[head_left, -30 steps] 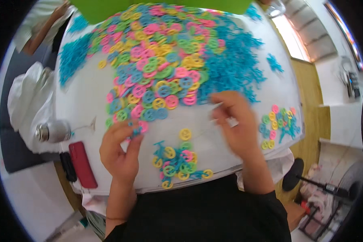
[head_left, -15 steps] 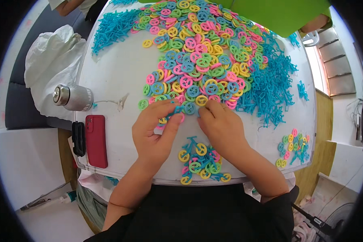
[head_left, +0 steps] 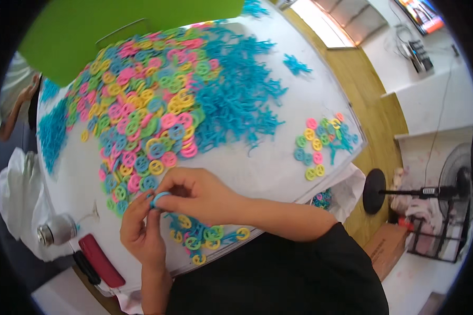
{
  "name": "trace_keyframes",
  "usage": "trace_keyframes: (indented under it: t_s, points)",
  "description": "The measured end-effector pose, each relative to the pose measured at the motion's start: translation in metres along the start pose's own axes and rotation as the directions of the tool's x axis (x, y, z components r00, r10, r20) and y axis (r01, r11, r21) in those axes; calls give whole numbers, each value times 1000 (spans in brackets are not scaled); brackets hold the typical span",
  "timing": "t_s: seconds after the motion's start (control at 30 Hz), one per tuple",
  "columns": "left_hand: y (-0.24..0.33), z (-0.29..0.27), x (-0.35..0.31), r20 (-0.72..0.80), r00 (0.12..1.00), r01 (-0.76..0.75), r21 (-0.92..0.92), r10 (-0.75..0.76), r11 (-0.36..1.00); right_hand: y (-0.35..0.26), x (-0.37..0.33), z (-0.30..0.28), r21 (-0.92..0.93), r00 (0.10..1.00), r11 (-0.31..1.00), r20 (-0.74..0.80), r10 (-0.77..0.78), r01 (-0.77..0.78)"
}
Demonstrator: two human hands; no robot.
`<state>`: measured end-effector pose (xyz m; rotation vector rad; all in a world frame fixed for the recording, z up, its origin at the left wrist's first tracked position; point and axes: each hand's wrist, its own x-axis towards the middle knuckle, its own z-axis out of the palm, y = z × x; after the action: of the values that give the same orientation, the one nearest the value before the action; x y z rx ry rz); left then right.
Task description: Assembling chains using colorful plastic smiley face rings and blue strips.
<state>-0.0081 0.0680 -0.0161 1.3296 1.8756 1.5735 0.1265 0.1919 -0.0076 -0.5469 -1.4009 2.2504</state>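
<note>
Blue wheel (head_left: 160,196) is sitting pinched in my right hand (head_left: 197,197), just beside the little blue bit (head_left: 152,203) my left hand (head_left: 141,231) is squeezing, with more wheels (head_left: 142,164) lying past my fingers.

2 grips (head_left: 143,231) (head_left: 205,197), 1 phone (head_left: 101,261), 1 bottle (head_left: 61,229)

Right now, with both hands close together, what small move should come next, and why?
I'd probably press the blue wheel onto the mostly hidden turquoise piece: the right hand pinches the wheel beside the left hand, which seems to grip that piece; wheeled toy bicycles lie nearby.
</note>
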Motion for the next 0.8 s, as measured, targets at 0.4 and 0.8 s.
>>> trace_keyframes:
  t_s: [0.4,0.8]
  points:
    - [8,10,-5,3,974,-215,337,228,916,-3,-3,1,84,982,984,-92,167,-159]
    - [-21,-11,-10,32,999,-28,83,25,996,-10,-4,-10,-586,977,788,23,-213,186]
